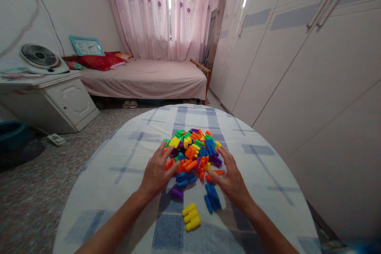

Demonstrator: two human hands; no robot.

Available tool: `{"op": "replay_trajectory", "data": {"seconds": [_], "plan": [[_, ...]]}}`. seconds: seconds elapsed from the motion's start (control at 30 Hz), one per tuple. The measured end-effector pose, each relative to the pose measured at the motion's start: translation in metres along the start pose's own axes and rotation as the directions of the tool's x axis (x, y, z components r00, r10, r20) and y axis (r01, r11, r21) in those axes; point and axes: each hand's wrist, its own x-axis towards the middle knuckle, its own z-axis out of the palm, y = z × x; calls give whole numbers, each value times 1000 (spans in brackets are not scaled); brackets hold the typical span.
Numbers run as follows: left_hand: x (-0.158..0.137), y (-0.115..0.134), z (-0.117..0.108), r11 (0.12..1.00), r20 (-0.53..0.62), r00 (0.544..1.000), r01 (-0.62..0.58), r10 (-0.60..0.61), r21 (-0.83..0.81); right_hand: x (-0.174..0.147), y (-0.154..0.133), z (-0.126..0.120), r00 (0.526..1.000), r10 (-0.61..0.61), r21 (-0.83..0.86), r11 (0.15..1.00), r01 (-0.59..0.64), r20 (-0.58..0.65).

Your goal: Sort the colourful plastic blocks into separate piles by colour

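Note:
A heap of small plastic building pieces point(192, 152) in orange, yellow, green, blue and purple lies on the round table. My left hand point(157, 168) rests against the heap's left side, fingers spread. On the opposite side my right hand point(230, 174) touches the heap, its fingers also apart. Neither hand grips a piece that I can see. Closer to me lie a yellow piece point(191, 217) with several rounded bars joined side by side, a blue piece point(212, 197) near my right wrist, and a purple piece point(177, 193) near my left wrist.
A white and blue patterned cloth point(119, 190) covers the table point(268, 174). Beyond stands a bed point(149, 75) with a red pillow point(101, 62). A fan point(41, 58) sits on a white cabinet point(68, 99) at left. A tall wardrobe point(282, 67) runs along the right.

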Motion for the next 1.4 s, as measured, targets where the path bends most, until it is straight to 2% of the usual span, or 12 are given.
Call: {"op": "replay_trajectory", "data": {"seconds": [0.13,0.27,0.47,0.6,0.67,0.73,0.8,0.87,0.97,1.07,1.27,1.4], "plan": [[-61,-11,-5,979,156,978,-157,136,131,-64,23,-9,981,-35,-114,992,57,189],[-88,-8,12,958,238,946,-257,221,131,-88,33,14,969,-92,-167,977,133,231],[-37,7,33,975,122,989,-110,87,194,-41,21,58,975,-214,-196,955,223,67],[-16,-1,26,987,83,992,-100,90,130,-25,8,47,974,-211,-180,958,224,84],[-17,-14,24,997,-37,999,-7,10,76,-21,11,34,984,-171,-158,971,178,57],[-20,-29,26,987,-191,968,160,-163,-29,-12,22,23,995,-82,-117,990,75,-56],[-18,-39,34,944,-264,911,273,-315,-184,2,39,19,979,73,-20,997,-78,-191],[-9,-39,43,885,-259,875,312,-410,-346,17,52,23,931,259,126,964,-233,-258],[15,-28,54,759,-181,844,335,-506,-559,34,58,37,867,447,337,869,-362,-222],[39,-22,55,658,-134,817,341,-560,-672,37,53,46,840,507,473,799,-372,-196],[56,-44,48,396,-139,642,275,-754,-876,27,58,44,755,597,570,731,-375,-269],[57,-50,50,398,-171,621,247,-765,-883,29,52,44,775,585,568,732,-376,-240]]}}
